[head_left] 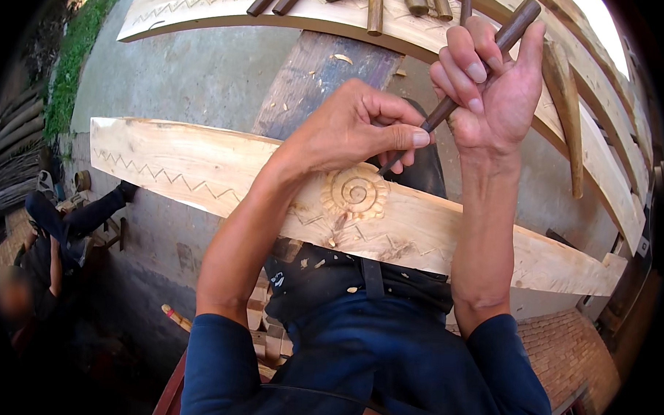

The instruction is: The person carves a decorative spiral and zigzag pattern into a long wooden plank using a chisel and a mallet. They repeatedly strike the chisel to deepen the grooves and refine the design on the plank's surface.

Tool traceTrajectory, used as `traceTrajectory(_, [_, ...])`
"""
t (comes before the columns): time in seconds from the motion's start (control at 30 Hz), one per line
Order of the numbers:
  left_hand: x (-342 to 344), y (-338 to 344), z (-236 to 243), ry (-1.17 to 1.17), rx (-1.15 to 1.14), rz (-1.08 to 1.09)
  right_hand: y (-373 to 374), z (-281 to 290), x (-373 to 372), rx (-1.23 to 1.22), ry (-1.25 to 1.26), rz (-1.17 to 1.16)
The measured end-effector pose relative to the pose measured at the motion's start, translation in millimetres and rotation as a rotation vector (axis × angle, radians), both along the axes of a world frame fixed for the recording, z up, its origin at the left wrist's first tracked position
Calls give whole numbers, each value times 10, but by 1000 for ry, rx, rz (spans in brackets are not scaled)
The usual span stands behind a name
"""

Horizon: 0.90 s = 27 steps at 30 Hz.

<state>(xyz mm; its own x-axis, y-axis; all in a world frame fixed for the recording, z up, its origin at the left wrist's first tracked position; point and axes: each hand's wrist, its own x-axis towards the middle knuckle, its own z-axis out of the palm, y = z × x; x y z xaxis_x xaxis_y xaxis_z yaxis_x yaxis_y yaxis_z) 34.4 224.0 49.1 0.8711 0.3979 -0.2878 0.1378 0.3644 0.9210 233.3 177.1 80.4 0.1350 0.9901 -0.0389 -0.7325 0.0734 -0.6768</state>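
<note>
A long pale wooden board lies across my lap, tilted down to the right. A spiral rosette with a petalled rim is carved near its middle, and zigzag lines run along its face. A carving chisel with a dark wooden handle slants down to the board's far edge, its tip beside the rosette. My left hand pinches the chisel low, near the blade, thumb against fingers. Higher up, my right hand has its fingers curled round the handle, palm turned toward me.
Beyond lies another zigzag-carved beam with several tool handles on it. A curved wooden piece leans at the right. Under the work runs a worn plank with shavings. At the far left sits another person.
</note>
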Motion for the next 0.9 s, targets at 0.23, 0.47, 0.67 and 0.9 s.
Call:
traceTrajectory(0.23, [9, -1, -2, 17, 15, 2, 17, -23, 11, -3, -27, 22])
traceTrajectory(0.47, [-3, 11, -10, 17, 14, -14, 19, -23, -11, -25, -42, 1])
traceTrajectory(0.67, [-4, 12, -18, 22, 17, -14, 93, -12, -108, -48, 110, -82])
traceTrajectory(0.9, [31, -16, -13, -44, 30, 85, 130, 1, -175, -142, 90, -117])
